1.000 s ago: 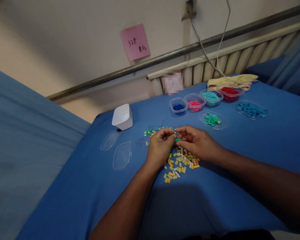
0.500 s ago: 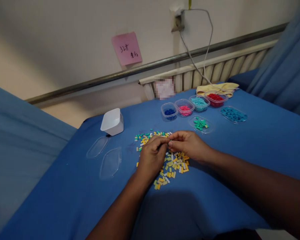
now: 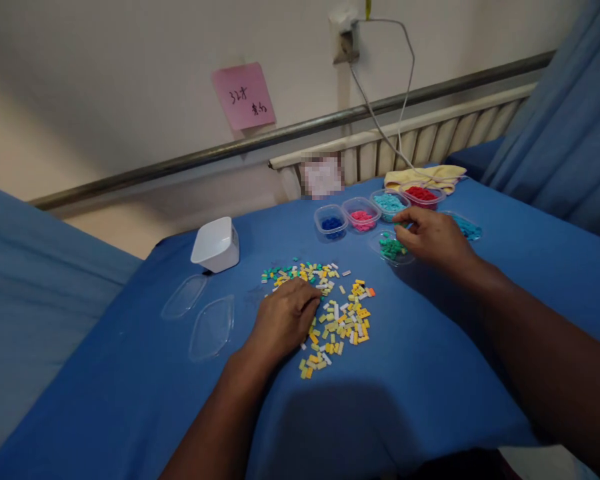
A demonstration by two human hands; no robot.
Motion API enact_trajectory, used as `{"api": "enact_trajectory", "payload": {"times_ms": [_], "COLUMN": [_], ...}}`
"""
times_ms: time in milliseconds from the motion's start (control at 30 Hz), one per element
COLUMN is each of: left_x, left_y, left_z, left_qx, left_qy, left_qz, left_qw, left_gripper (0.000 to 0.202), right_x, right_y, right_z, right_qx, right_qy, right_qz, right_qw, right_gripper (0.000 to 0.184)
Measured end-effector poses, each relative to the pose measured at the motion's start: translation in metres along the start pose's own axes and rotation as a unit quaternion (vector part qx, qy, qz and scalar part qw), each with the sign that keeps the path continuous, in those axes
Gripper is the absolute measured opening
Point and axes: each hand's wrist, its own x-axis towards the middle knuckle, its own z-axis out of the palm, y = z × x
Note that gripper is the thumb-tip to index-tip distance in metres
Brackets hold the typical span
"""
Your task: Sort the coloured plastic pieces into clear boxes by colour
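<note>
My left hand (image 3: 286, 313) rests on the left side of a spread pile of small building bricks (image 3: 347, 323), mostly yellow, white and pale green, with some green ones at the far edge. Its fingers are curled and the thumb lies against them; whatever they pinch is hidden. Over a shallow clear tray of green bricks (image 3: 391, 247), my right hand (image 3: 435, 239) hovers with thumb and index finger in a pinch. What sits between those fingertips is too small to make out. A lone orange brick (image 3: 372, 292) lies at the pile's right edge.
Clear tubs hold dark blue bricks (image 3: 333, 228), pink bricks (image 3: 363, 220), light blue bricks (image 3: 387, 203) and red bricks (image 3: 421, 194). Teal bricks (image 3: 467, 228) lie behind my right hand. To the left are a white container (image 3: 215, 247) and two clear lids (image 3: 213, 330). A yellow cloth (image 3: 425, 177) lies at the back.
My right hand has left the pile and moved right and away from me, to the tray of green bricks. My left hand has shifted slightly left and down. The hands are now apart.
</note>
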Motion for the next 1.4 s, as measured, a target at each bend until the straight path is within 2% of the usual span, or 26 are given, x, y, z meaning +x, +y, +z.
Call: {"api": "enact_trajectory", "payload": {"times_ms": [100, 200, 333, 500, 800, 1033, 1200, 1400], "left_x": [0.001, 0.005, 0.006, 0.002, -0.006, -0.012, -0.011, -0.010], "left_y": [0.001, 0.005, 0.008, 0.007, 0.003, -0.001, 0.000, 0.003], "left_z": [0.001, -0.001, -0.004, -0.003, 0.003, 0.006, 0.008, 0.006], "left_qx": [0.045, 0.062, 0.068, 0.057, -0.014, -0.025, -0.028, -0.028], "left_qy": [-0.028, -0.052, -0.067, -0.048, 0.034, 0.042, 0.033, 0.019], "left_qz": [0.010, -0.015, -0.045, -0.059, 0.014, 0.014, 0.023, 0.007], "left_qw": [0.999, 0.997, 0.994, 0.995, 0.999, 0.999, 0.999, 0.999], "left_gripper": [0.018, 0.016, 0.013, 0.013, 0.024, 0.026, 0.026, 0.027], "right_x": [0.005, 0.006, 0.007, 0.009, 0.005, 0.005, 0.004, -0.001], "right_y": [0.015, 0.022, 0.030, 0.038, 0.039, 0.036, 0.031, 0.027], "right_z": [-0.001, 0.007, 0.008, -0.008, -0.007, -0.004, -0.002, 0.001], "right_qx": [-0.021, -0.016, -0.005, -0.075, -0.143, -0.165, -0.201, -0.186], "right_qy": [-0.046, -0.106, -0.127, -0.111, -0.188, -0.248, -0.250, -0.234], "right_qz": [-0.012, -0.038, -0.054, -0.051, -0.045, -0.067, -0.089, -0.104], "right_qw": [0.999, 0.994, 0.990, 0.990, 0.971, 0.952, 0.943, 0.949], "right_gripper": [0.030, 0.029, 0.031, 0.024, 0.035, 0.023, 0.020, 0.021]}}
